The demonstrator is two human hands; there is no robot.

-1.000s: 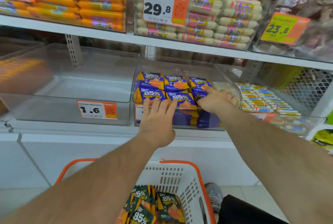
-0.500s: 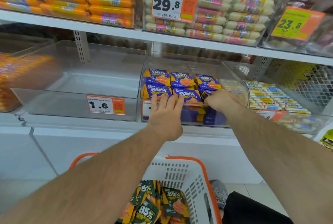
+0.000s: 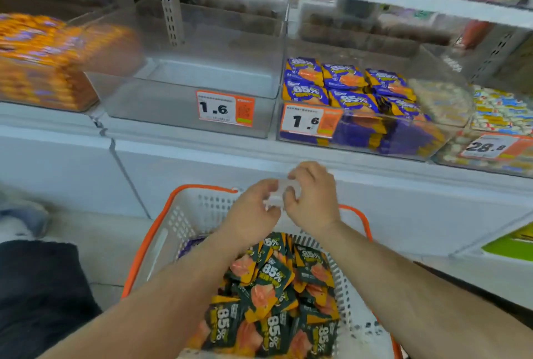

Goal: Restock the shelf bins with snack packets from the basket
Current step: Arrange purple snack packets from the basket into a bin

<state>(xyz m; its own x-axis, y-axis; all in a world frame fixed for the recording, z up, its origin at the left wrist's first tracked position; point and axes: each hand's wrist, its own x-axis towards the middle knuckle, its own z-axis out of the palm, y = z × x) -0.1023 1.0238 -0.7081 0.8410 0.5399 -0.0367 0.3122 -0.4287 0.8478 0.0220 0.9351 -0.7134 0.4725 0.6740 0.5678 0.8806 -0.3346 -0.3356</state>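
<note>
1. One basket (image 3: 161,231) holds a heap of dark-green packets (image 3: 268,295), too many to count.
2. Two hands, left (image 3: 253,211) and right (image 3: 313,200), meet above it, fingers curled; what they hold cannot be told.
3. Of two "1.6" bins, one (image 3: 184,110) holds nothing and one (image 3: 450,93) holds six purple packets (image 3: 346,87) on top.

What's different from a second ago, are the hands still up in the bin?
No. Left hand and right hand pulled back from the purple packets and now meet over the basket; any grip is blurred. Purple packets and empty bin are unchanged.
</note>
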